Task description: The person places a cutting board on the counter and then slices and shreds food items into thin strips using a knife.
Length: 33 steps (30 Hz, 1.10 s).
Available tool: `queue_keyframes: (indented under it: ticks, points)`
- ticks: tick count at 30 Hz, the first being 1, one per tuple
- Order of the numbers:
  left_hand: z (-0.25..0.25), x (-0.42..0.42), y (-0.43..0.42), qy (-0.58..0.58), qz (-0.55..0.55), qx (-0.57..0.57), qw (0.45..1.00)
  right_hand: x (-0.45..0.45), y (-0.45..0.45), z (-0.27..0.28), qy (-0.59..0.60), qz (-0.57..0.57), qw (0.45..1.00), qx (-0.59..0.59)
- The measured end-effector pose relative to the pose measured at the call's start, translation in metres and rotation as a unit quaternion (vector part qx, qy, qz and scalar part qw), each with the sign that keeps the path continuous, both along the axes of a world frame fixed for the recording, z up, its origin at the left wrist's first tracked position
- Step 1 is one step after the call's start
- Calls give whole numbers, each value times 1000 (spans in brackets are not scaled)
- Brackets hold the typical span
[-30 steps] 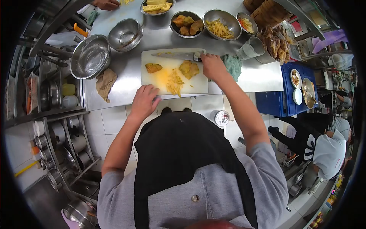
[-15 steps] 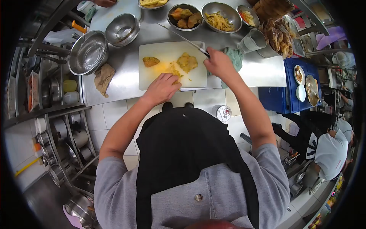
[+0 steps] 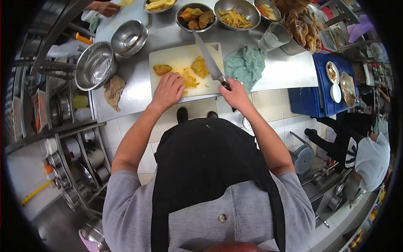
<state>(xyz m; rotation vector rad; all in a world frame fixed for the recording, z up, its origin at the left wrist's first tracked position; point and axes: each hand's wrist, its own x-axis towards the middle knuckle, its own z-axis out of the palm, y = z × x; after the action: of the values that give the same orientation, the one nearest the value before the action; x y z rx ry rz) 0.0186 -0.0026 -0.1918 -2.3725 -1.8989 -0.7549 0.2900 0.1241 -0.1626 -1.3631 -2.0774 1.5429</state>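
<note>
My right hand (image 3: 235,94) grips a kitchen knife (image 3: 208,56) by its black handle. The blade points away from me over the right part of the white cutting board (image 3: 158,58). My left hand (image 3: 168,90) rests on the board's left front part, fingers stretched out and slightly bent, close beside a heap of yellow shreds (image 3: 190,79). A yellow-brown, pickled-looking vegetable chunk (image 3: 162,69) lies just beyond its fingertips. Another yellow piece (image 3: 200,67) lies near the blade. Whether anything is under the left fingers is hidden.
A green cloth (image 3: 245,67) lies right of the board, near a clear container (image 3: 273,38). Behind stand bowls of chunks (image 3: 195,19) and yellow strips (image 3: 237,17). Metal bowls (image 3: 95,66) and a brown cloth (image 3: 113,92) are left. Another person's hand (image 3: 108,8) shows at far left.
My right hand has brought the knife from the board's far right corner nearer to me, its blade turned more lengthwise. My left hand has shifted left off the shreds. The whole view has shifted slightly.
</note>
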Motion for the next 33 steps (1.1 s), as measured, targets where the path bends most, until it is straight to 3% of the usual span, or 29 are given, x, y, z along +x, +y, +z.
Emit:
queue_keyframes:
  ticks: [4, 9, 12, 19, 21, 22, 24, 25, 27, 31, 33]
  points:
    - [-11, 6, 3, -45, 25, 12, 999, -35, 11, -22, 49, -42, 998, -22]
    - [-17, 14, 6, -76, 84, 10, 994, -40, 22, -34, 20, -41, 998, -44]
    - [-15, 14, 10, -64, 90, -7, 994, -43, 28, -33, -28, -10, 999, -28]
    - [-11, 6, 6, -103, 64, -17, 992, -44, 21, -21, -17, -19, 997, -68]
    - [-1, 2, 8, -228, 89, -72, 967, -43, 19, -15, -2, -23, 998, -52]
    - [5, -2, 10, -226, 88, -71, 968, -42, 17, -15, 0, -24, 998, -50]
    - [18, -10, 17, -113, -47, -53, 991, -38, 13, -15, 13, -33, 998, -46]
    - [28, -10, 22, -112, -48, -52, 991, -37, 11, -13, 13, -34, 998, -46]
    - [41, -6, 33, -6, -189, -114, 975, -36, 7, -9, 13, -52, 997, -53]
    - [46, -11, 37, 94, -226, -153, 958, -33, 6, -10, 6, -31, 999, 7]
    - [53, -19, 29, 113, -231, -189, 948, -30, 1, 4, 1, -44, 997, -62]
